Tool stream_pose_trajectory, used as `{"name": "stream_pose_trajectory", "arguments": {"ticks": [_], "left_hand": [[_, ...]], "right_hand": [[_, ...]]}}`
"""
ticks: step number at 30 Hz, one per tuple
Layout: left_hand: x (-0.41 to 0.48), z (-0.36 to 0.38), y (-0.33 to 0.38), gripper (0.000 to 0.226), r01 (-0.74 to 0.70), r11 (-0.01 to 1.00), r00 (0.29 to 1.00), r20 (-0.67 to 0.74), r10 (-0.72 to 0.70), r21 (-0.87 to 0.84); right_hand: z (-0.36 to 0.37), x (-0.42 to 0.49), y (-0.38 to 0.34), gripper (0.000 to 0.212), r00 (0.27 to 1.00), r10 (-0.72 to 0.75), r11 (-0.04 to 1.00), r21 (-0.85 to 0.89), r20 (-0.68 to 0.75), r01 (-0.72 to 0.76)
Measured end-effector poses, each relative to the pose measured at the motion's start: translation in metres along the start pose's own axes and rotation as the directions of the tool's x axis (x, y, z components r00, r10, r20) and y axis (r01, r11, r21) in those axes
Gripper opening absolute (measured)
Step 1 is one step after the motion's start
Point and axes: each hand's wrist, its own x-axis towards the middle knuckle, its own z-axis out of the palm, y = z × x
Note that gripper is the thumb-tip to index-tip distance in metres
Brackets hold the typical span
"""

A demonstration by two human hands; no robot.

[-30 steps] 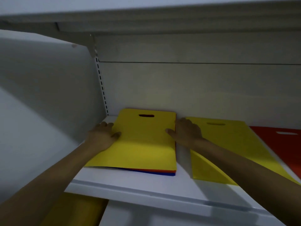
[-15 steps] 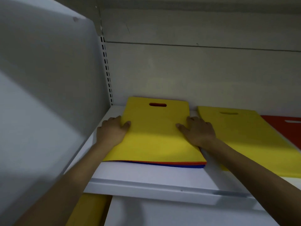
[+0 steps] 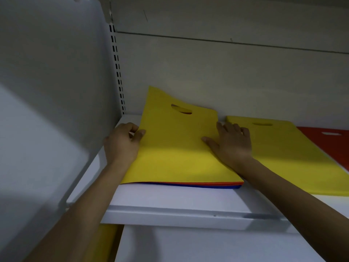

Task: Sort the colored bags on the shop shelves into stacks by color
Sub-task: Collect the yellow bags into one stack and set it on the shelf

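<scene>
Yellow bag (image 3: 175, 148) looks thin, light and floppy, best peeled by an edge: left hand (image 3: 120, 144) pinches its left edge, right hand (image 3: 230, 144) presses flat, fingers spread.

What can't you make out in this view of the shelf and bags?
Head view:
The stack under the top yellow bag: covered; only red and blue edges show.
The red bag: cut by right edge.
A yellow item below the shelf: hidden by shelf and left arm.
</scene>
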Motion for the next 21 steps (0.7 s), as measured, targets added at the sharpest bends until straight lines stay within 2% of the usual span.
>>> {"name": "stream_pose_trajectory", "arguments": {"ticks": [4, 8, 10, 13, 15, 17, 21], "left_hand": [[-0.004, -0.002, 0.005, 0.015, -0.049, 0.997, 0.999, -0.025, 0.048, -0.057], [-0.004, -0.002, 0.004, 0.015, -0.055, 0.996, 0.998, -0.025, 0.053, -0.069], [-0.004, -0.002, 0.004, 0.015, -0.053, 0.997, 0.998, -0.032, 0.052, -0.060], [-0.003, -0.002, 0.004, 0.017, -0.051, 0.996, 0.998, -0.043, 0.048, -0.070], [-0.003, -0.001, 0.004, 0.018, -0.049, 0.996, 0.998, -0.037, 0.047, -0.076], [-0.004, -0.001, 0.003, 0.019, -0.058, 0.995, 0.998, -0.034, 0.056, -0.078], [-0.003, 0.000, 0.001, 0.019, -0.069, 0.994, 0.997, -0.027, 0.067, -0.082]], "right_hand": [[0.001, 0.002, 0.004, 0.062, 0.999, -0.004, 1.000, 0.030, 0.051, 0.003], [0.002, 0.001, 0.004, 0.058, 0.999, -0.034, 0.997, 0.069, -0.016, 0.035], [0.005, -0.001, 0.003, 0.061, 0.992, -0.075, 0.989, 0.118, -0.100, 0.087], [0.007, -0.004, 0.006, 0.049, 0.944, -0.094, 0.971, 0.180, -0.317, 0.157], [0.009, -0.007, 0.006, 0.043, 0.910, -0.102, 0.965, 0.183, -0.403, 0.189], [0.011, -0.008, 0.007, 0.045, 0.909, -0.090, 0.957, 0.218, -0.408, 0.193], [0.007, -0.010, 0.007, 0.055, 0.958, -0.029, 0.920, 0.367, -0.287, 0.138]]}}
